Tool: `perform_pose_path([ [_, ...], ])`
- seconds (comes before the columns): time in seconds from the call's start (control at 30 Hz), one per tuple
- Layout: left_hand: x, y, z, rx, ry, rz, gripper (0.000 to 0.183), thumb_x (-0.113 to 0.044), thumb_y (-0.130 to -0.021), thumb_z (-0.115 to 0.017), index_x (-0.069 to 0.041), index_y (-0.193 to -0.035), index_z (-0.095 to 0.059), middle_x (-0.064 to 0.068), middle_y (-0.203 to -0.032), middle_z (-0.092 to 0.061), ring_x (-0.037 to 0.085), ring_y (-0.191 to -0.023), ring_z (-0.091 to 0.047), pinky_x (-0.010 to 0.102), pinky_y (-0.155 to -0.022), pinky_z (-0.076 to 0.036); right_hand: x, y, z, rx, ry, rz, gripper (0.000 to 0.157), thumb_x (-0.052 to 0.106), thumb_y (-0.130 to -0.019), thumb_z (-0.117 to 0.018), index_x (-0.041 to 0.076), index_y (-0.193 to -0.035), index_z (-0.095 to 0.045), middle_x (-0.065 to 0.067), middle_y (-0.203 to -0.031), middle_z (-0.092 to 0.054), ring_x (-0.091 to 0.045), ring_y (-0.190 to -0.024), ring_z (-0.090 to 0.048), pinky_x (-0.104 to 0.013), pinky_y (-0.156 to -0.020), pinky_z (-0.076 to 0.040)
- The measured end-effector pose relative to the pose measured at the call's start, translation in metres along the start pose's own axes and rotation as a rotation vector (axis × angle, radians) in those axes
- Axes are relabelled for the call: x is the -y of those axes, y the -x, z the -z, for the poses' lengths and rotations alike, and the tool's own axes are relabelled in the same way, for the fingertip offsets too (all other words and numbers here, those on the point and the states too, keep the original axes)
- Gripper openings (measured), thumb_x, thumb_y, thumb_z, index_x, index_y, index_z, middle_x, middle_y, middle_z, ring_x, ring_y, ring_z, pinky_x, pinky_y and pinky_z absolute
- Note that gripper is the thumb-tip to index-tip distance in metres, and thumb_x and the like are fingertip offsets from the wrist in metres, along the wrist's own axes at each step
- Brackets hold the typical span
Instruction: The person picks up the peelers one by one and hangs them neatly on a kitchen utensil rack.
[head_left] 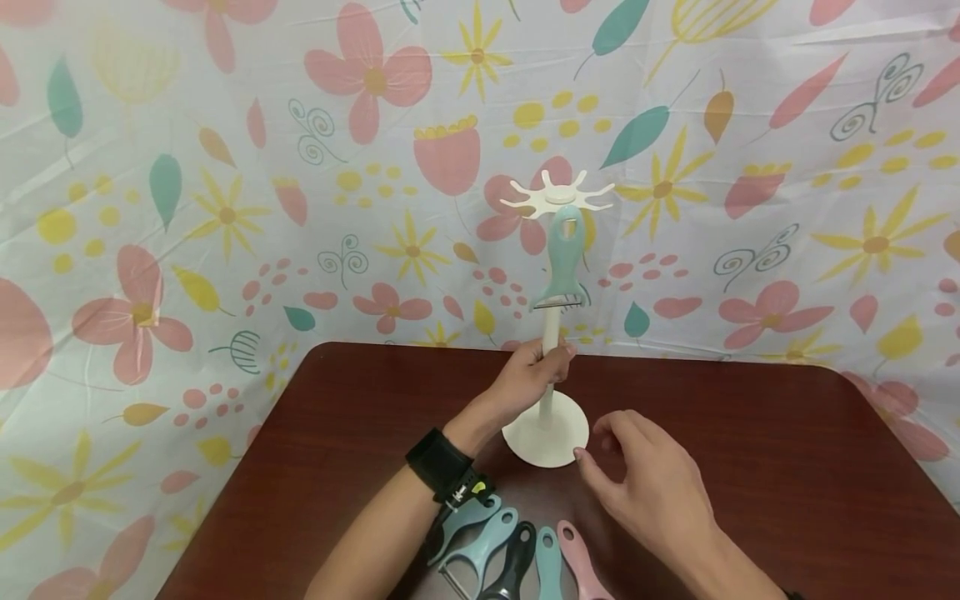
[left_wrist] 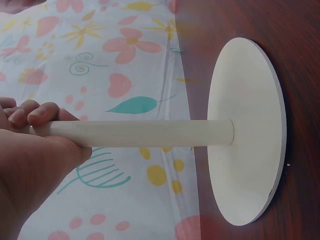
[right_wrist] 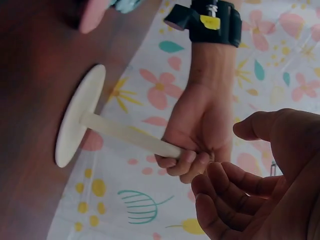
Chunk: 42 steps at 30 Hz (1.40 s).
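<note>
Floral cloth (head_left: 285, 50) backed the table (head_left: 765, 450); the left hand (head_left: 528, 379) gripped a stand (head_left: 551, 327) bearing a peeler (head_left: 566, 254); the right hand (head_left: 654, 483), loosely bent, hovered free.

Dark brown table (head_left: 780, 467), upright white stand (head_left: 551, 325), apparently five peelers (head_left: 519, 554)

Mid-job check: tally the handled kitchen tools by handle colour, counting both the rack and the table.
Pale blue-green-handled tools: 4 (1 hanging on the white, round-based rack, 3 on the dark red-brown table)
Black-handled tool: 1
Pink-handled tool: 1
Total visible: 6
</note>
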<state>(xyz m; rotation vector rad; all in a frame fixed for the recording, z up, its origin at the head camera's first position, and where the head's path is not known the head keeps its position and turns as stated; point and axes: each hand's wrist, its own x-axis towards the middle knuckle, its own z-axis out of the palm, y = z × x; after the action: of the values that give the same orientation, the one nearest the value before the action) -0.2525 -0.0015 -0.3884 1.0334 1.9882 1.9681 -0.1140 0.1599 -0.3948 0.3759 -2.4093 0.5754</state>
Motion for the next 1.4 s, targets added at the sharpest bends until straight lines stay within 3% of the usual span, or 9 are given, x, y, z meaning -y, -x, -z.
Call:
perform_pose_path([
  [0.2,0.0,0.0,0.0,0.007,0.012,0.005,0.04,-0.023,-0.107,-0.042,0.009,-0.082,-0.042,0.008,-0.07,-0.033,0.018,-0.063,-0.029,0.027,-0.065,-0.031,-0.003,0.008,-0.003,0.012,0.001,-0.011,0.025,0.029,-0.072,-0.078,0.024,-0.087,-0.059,0.014,-0.078,-0.05,-0.003,-0.068,-0.046,-0.029,-0.052,-0.043],
  [0.4,0.001,0.0,0.001,0.011,0.026,-0.005,0.039,-0.022,-0.107,-0.042,0.008,-0.081,-0.041,0.009,-0.07,-0.032,0.019,-0.063,-0.028,0.028,-0.065,-0.031,-0.002,0.017,-0.01,0.086,0.006,-0.028,0.027,0.033,-0.073,-0.078,0.025,-0.089,-0.058,0.014,-0.077,-0.048,-0.001,-0.064,-0.043,-0.026,-0.051,-0.042],
  [0.63,0.001,0.001,0.001,0.015,0.029,-0.017,0.039,-0.021,-0.107,-0.042,0.008,-0.081,-0.039,0.01,-0.069,-0.031,0.021,-0.063,-0.026,0.027,-0.065,-0.03,0.003,0.027,-0.018,0.243,-0.001,-0.107,0.029,0.038,-0.073,-0.08,0.028,-0.088,-0.057,0.019,-0.075,-0.045,-0.001,-0.061,-0.046,-0.025,-0.051,-0.041],
  [1.1,0.0,0.001,-0.001,0.004,0.03,-0.005,0.039,-0.021,-0.107,-0.042,0.008,-0.081,-0.04,0.01,-0.07,-0.032,0.018,-0.064,-0.028,0.029,-0.067,-0.03,0.001,0.042,-0.027,0.621,-0.061,-0.222,0.037,0.048,-0.08,-0.074,0.021,-0.1,-0.059,0.012,-0.07,-0.048,-0.002,-0.056,-0.043,-0.026,-0.051,-0.04],
  [1.4,0.001,0.0,0.0,0.012,0.042,-0.024,0.038,-0.02,-0.107,-0.041,0.008,-0.081,-0.039,0.011,-0.07,-0.03,0.02,-0.063,-0.025,0.028,-0.065,-0.03,0.0,0.05,-0.032,0.647,-0.049,-0.195,0.03,0.047,-0.083,-0.071,0.024,-0.092,-0.054,0.011,-0.069,-0.045,-0.002,-0.055,-0.041,-0.026,-0.051,-0.037],
])
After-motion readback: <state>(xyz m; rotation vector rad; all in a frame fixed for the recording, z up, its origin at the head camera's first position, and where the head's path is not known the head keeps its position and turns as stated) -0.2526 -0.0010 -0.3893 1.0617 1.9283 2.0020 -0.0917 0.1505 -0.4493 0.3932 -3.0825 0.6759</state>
